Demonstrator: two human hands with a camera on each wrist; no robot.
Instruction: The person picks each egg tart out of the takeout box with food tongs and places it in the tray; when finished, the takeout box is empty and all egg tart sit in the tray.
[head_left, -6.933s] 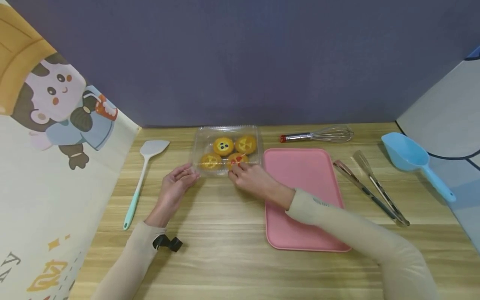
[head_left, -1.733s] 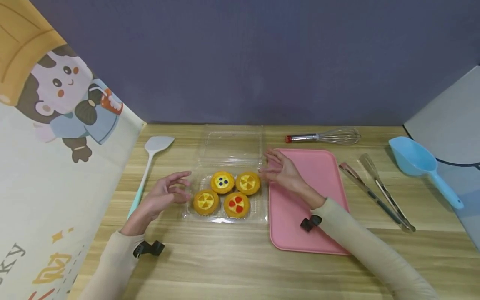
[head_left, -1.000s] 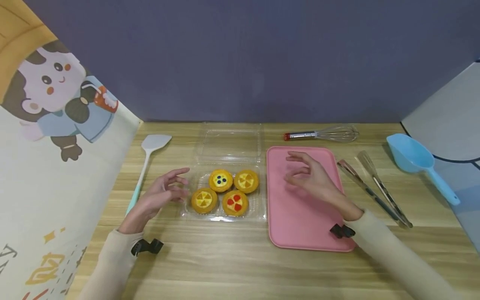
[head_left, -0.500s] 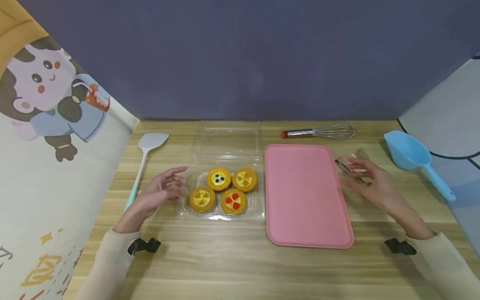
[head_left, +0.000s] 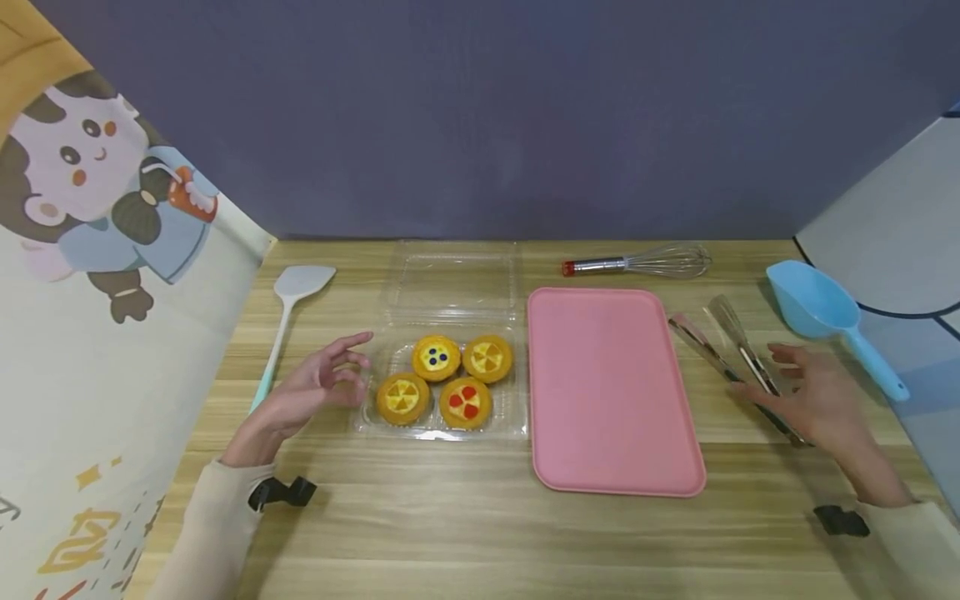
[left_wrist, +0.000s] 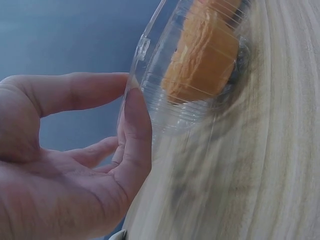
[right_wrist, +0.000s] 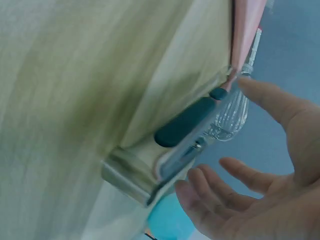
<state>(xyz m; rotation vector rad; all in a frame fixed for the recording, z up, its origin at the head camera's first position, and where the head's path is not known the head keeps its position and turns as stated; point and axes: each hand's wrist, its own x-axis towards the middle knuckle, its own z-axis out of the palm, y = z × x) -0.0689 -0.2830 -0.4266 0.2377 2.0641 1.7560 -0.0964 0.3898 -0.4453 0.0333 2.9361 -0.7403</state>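
A hinged clear plastic container lies unfolded, its lid flat toward the wall. Several egg tarts sit in the base, among them a blueberry-topped tart and a red-topped tart. At its left side my left hand hovers, thumb and fingers apart; the left wrist view has the fingertips by the clear rim, contact unclear. Metal tongs with dark grips lie spread right of the pink tray. Over their hinged end is my right hand, fingers spread, holding nothing; it partly hides them.
A white spatula with a mint handle lies at the left. Behind the tray is a whisk, and a light blue scoop rests at far right. A dark wall closes off the back.
The container was shut, then its lid came open and the base came nearer. My right hand has moved right, across the tray to the tongs. My left hand has stayed beside the container lately.
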